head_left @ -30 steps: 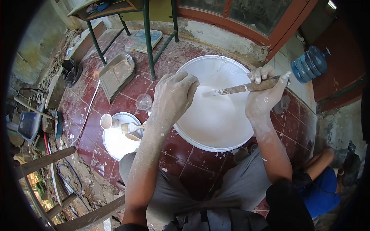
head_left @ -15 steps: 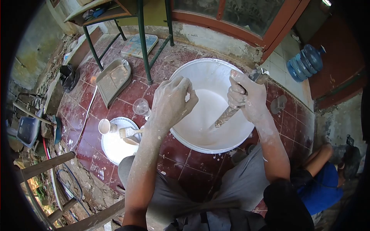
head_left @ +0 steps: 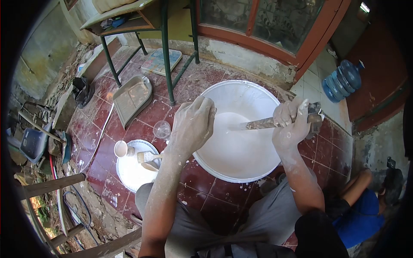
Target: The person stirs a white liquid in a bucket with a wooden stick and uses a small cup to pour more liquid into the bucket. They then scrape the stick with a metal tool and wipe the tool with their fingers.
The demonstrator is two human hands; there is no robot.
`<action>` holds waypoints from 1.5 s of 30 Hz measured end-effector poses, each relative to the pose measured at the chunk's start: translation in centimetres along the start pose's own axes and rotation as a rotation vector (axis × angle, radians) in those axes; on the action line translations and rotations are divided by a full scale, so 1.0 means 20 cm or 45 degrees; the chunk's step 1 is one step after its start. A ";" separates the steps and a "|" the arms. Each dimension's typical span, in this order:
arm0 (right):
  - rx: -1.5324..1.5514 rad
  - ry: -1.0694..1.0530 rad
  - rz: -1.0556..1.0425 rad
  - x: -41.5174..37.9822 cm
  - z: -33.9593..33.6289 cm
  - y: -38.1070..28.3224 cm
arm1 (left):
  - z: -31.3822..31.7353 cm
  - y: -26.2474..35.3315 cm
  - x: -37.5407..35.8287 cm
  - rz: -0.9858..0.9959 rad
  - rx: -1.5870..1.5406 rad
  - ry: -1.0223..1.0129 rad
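A large white bucket (head_left: 267,91) on the red-tiled floor holds thick white liquid (head_left: 234,150). My right hand (head_left: 292,127), at the bucket's right rim, is wrapped round a spattered stick (head_left: 260,124), whose far end dips into the liquid. Over the bucket's left rim is my left hand (head_left: 192,124), its fingers curled and pressed together; their inner side is hidden. Both hands are coated with pale residue. Left of the bucket, a white lid (head_left: 129,174) bears a small cup (head_left: 121,148) and a brush (head_left: 147,157).
A clear cup (head_left: 162,129) and a dustpan (head_left: 133,96) are on the tiles at left. A green-legged table (head_left: 166,56) stands behind them. Upper right is a blue water jug (head_left: 343,81). Another person in blue shorts (head_left: 359,217) is at lower right.
My right hand has swung the stick from a steep slant to nearly level, its dipped end moving up the view. The fingers of my left hand have drawn together. The view has shifted slightly.
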State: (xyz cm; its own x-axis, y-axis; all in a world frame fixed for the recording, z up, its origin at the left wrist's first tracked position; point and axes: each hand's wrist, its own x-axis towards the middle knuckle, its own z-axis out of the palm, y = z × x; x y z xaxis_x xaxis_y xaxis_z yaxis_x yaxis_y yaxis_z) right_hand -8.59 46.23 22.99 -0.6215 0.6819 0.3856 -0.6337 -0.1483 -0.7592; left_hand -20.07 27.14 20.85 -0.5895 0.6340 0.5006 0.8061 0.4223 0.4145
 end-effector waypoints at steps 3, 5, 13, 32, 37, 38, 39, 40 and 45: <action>0.143 -0.143 0.232 -0.05 0.05 0.00 | -0.02 -0.03 0.01 -0.040 0.010 0.039; 0.162 -0.163 0.336 -0.06 0.07 -0.01 | -0.01 -0.04 0.01 -0.056 -0.003 0.048; -0.581 -0.491 0.786 0.01 0.07 -0.08 | -0.05 -0.04 0.01 -0.075 -0.013 0.098; 0.008 -0.465 0.190 -0.14 0.11 -0.04 | -0.15 -0.25 -0.05 -0.135 0.136 0.234; -0.133 -0.236 0.727 -0.01 0.07 -0.10 | -0.17 -0.20 -0.08 -0.379 -0.335 0.161; -0.202 -0.157 0.704 0.01 0.06 -0.10 | -0.18 -0.18 -0.08 -0.504 -0.736 0.141; -0.192 -0.164 0.710 0.04 0.04 -0.10 | -0.19 -0.18 -0.08 -0.509 -0.724 0.143; -0.319 -0.003 0.539 0.08 0.02 -0.09 | -0.21 -0.17 -0.08 -0.532 -1.117 0.154; -0.375 0.223 0.146 0.10 0.01 -0.06 | -0.24 -0.12 -0.10 -0.726 -1.413 0.374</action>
State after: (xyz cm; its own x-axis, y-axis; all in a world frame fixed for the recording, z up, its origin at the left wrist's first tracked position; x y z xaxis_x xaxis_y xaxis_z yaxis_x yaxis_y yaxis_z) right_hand -9.14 47.67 24.75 -0.5764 0.7889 0.2130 -0.3888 -0.0355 -0.9206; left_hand -21.09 21.74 22.42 -0.9392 0.3166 0.1330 0.0457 -0.2686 0.9622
